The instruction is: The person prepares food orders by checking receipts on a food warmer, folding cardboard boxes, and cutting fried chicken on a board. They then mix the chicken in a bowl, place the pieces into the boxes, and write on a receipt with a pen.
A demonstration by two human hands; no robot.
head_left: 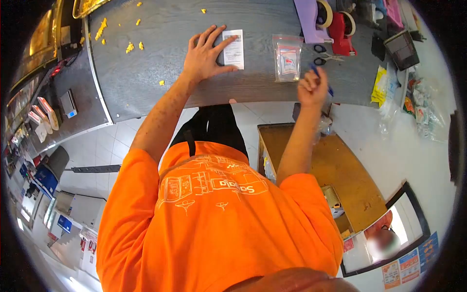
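Note:
My left hand [206, 56] lies on the dark grey table with its fingers spread. Its index fingertip and thumb touch a small white printed paper slip [235, 56]. A blue pen [331, 91] is gripped in my right hand [313, 87], whose fingers are curled in at the table's near edge. Between the hands, nearer the right one, a clear zip bag [288, 65] with a printed packet inside rests on the table. Black-handled scissors [321, 61] are just beyond my right hand.
Purple [313, 22] and red tape dispensers [343, 34] stand at the back right. Yellow crumbs [130, 47] dot the table's left part. A black bin [401, 50] and a yellow packet [379, 85] are at the right. Below stands a wooden cabinet [345, 165].

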